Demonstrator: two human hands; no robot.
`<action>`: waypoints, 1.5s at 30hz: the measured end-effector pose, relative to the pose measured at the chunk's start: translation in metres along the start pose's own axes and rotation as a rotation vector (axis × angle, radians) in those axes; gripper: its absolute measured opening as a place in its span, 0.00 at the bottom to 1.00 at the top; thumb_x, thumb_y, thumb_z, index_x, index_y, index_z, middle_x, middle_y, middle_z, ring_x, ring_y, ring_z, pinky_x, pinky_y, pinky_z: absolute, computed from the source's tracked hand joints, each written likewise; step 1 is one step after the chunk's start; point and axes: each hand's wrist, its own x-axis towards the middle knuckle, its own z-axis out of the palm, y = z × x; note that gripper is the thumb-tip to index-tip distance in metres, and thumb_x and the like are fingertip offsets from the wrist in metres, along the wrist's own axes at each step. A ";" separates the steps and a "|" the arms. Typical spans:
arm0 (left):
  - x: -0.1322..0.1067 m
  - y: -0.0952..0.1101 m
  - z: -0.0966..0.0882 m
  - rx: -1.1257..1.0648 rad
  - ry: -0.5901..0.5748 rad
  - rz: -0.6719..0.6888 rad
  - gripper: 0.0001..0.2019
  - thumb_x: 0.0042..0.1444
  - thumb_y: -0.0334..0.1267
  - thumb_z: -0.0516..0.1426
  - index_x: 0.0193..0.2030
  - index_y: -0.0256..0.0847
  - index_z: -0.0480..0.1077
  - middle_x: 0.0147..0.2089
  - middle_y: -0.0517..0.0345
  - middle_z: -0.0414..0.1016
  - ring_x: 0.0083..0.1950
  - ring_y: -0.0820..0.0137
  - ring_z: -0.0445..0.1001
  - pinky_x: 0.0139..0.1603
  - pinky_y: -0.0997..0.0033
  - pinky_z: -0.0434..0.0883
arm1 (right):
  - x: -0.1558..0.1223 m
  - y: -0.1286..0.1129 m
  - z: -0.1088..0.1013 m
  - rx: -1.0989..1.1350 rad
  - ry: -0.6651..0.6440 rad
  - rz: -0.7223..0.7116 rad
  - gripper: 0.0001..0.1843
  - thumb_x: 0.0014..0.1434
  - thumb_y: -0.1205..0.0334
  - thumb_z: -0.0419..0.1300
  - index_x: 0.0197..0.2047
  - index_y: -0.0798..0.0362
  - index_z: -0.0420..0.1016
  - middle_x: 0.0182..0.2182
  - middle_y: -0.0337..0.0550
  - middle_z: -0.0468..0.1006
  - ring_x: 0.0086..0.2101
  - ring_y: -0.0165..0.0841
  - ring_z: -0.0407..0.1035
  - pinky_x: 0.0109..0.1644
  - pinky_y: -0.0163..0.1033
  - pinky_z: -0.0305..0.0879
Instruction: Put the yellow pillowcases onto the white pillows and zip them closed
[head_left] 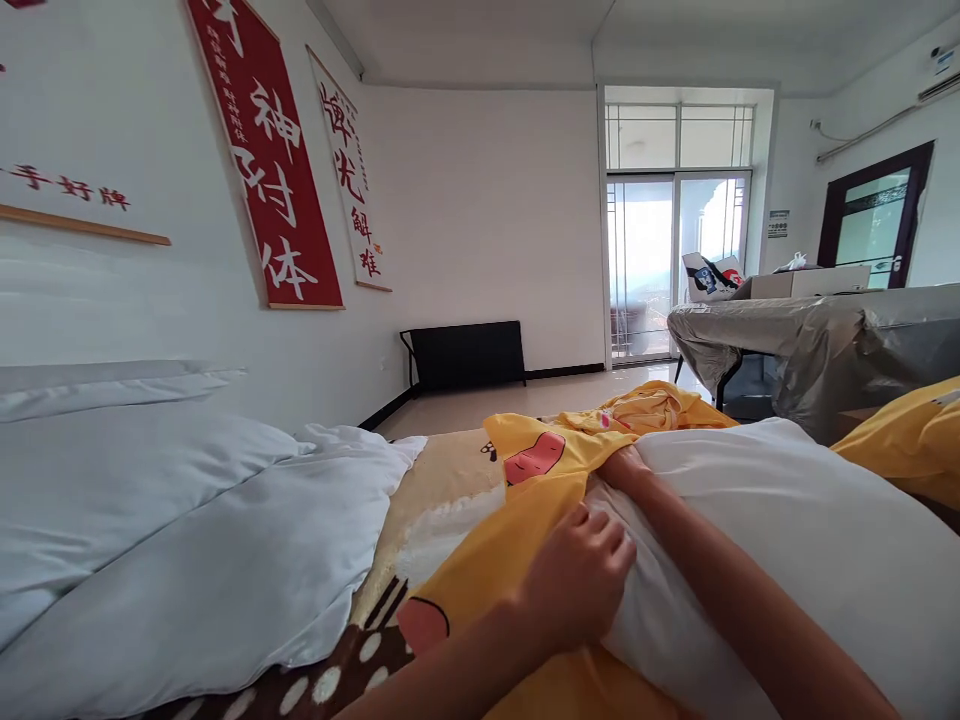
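A yellow pillowcase (487, 545) with pink printed patches lies across the middle of the view. My left hand (581, 570) is closed in a fist on its edge. Beside it, a white pillow (795, 530) fills the right side, its narrow end against the yellow cloth. My right hand (624, 466) reaches along the pillow to the pillowcase opening; its fingers are hidden at the cloth, so their grip does not show. Behind the hands, more crumpled yellow fabric (652, 408) is heaped up.
White pillows (225, 560) are piled at the left on a patterned brown and cream blanket (442, 470). Another yellow cloth (911, 440) lies at the far right. Beyond stand a plastic-covered table (757, 320) with boxes and a folded black frame (469, 355) by the wall.
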 end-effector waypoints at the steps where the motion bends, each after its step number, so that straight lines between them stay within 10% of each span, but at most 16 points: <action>1: -0.008 0.005 0.008 -0.012 -0.021 0.080 0.05 0.57 0.34 0.50 0.37 0.38 0.64 0.39 0.53 0.69 0.40 0.64 0.67 0.44 0.61 0.62 | -0.001 0.001 0.001 -0.003 -0.058 -0.032 0.18 0.63 0.65 0.50 0.52 0.61 0.72 0.50 0.57 0.72 0.50 0.35 0.66 0.53 0.37 0.60; 8: -0.036 -0.019 0.047 -0.155 -0.058 -0.152 0.09 0.61 0.36 0.46 0.37 0.39 0.65 0.41 0.56 0.72 0.43 0.66 0.68 0.45 0.62 0.59 | -0.060 -0.023 -0.023 -0.055 -0.375 -0.335 0.20 0.52 0.73 0.55 0.48 0.60 0.74 0.46 0.58 0.75 0.47 0.44 0.69 0.52 0.47 0.63; 16: -0.037 -0.041 0.043 -0.129 -0.124 -0.117 0.15 0.63 0.44 0.45 0.32 0.38 0.66 0.36 0.53 0.73 0.41 0.64 0.70 0.46 0.61 0.57 | -0.189 -0.040 -0.008 -0.262 -0.008 -0.352 0.32 0.55 0.59 0.54 0.63 0.55 0.59 0.60 0.59 0.60 0.58 0.57 0.53 0.58 0.62 0.49; 25: -0.053 -0.039 0.043 -0.020 0.005 -0.263 0.12 0.62 0.36 0.45 0.48 0.36 0.64 0.50 0.47 0.69 0.49 0.60 0.67 0.48 0.58 0.59 | -0.114 -0.003 -0.002 -0.181 0.038 -0.452 0.25 0.58 0.58 0.54 0.58 0.55 0.65 0.45 0.54 0.73 0.46 0.45 0.65 0.51 0.52 0.56; 29: -0.053 -0.024 0.041 -0.064 0.092 -0.454 0.07 0.59 0.34 0.48 0.39 0.37 0.65 0.39 0.52 0.70 0.41 0.64 0.67 0.41 0.63 0.62 | -0.116 -0.013 -0.005 -0.206 0.124 -0.351 0.26 0.58 0.57 0.54 0.59 0.57 0.63 0.54 0.58 0.67 0.52 0.48 0.60 0.55 0.53 0.52; 36: -0.052 0.007 0.075 -0.052 0.108 0.174 0.06 0.54 0.34 0.52 0.29 0.37 0.67 0.31 0.55 0.70 0.35 0.67 0.66 0.36 0.64 0.59 | -0.117 -0.033 0.004 -0.247 -0.031 -0.434 0.27 0.58 0.67 0.50 0.61 0.63 0.60 0.41 0.57 0.74 0.41 0.44 0.66 0.48 0.49 0.57; 41: -0.048 0.022 0.102 -0.076 -0.129 -0.075 0.18 0.57 0.48 0.51 0.35 0.35 0.73 0.32 0.50 0.76 0.35 0.64 0.71 0.43 0.59 0.60 | -0.098 -0.021 0.004 -0.141 -0.155 -0.461 0.29 0.55 0.71 0.53 0.61 0.57 0.61 0.41 0.52 0.74 0.40 0.41 0.66 0.46 0.46 0.57; 45: -0.039 0.010 0.084 -0.048 -0.092 0.012 0.22 0.58 0.51 0.49 0.30 0.36 0.74 0.28 0.51 0.76 0.32 0.64 0.71 0.42 0.59 0.59 | -0.090 -0.007 0.002 -0.016 -0.217 -0.406 0.28 0.56 0.65 0.57 0.61 0.52 0.62 0.43 0.49 0.73 0.42 0.40 0.66 0.48 0.44 0.57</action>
